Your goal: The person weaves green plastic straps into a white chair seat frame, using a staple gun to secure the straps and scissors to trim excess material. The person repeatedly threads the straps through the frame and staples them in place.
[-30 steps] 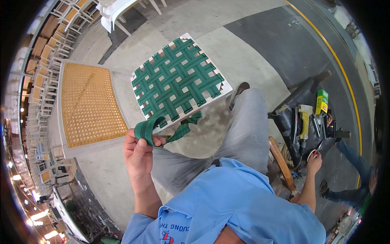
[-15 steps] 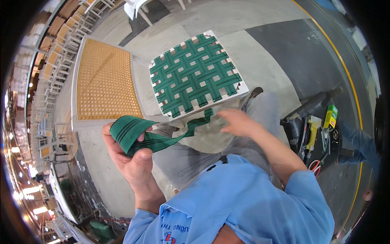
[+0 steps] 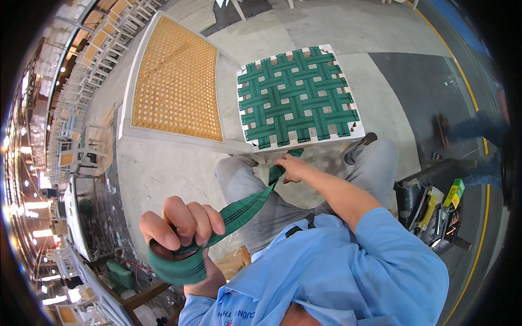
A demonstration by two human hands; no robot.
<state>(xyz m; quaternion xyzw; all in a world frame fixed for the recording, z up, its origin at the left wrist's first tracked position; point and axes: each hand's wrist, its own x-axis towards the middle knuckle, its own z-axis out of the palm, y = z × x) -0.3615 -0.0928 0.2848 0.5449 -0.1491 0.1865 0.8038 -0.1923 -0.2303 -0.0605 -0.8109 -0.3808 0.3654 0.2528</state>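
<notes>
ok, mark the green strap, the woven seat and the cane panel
green strap (image 3: 247,209): head view, its straight middle stretch
woven seat (image 3: 296,103): head view, middle of its top
cane panel (image 3: 176,79): head view, centre of its mesh

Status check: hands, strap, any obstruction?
Left hand holding looped green striped webbing strap. Right hand on it, farther along. White-framed green-woven seat beyond. No obstruction seen.

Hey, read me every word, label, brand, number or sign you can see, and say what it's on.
Shirt: dark lettering on the chest, upside down in view; I don't copy out printed words.
Box, green and yellow: print too small to read.
Strap and woven seat: no writing seen.
</notes>
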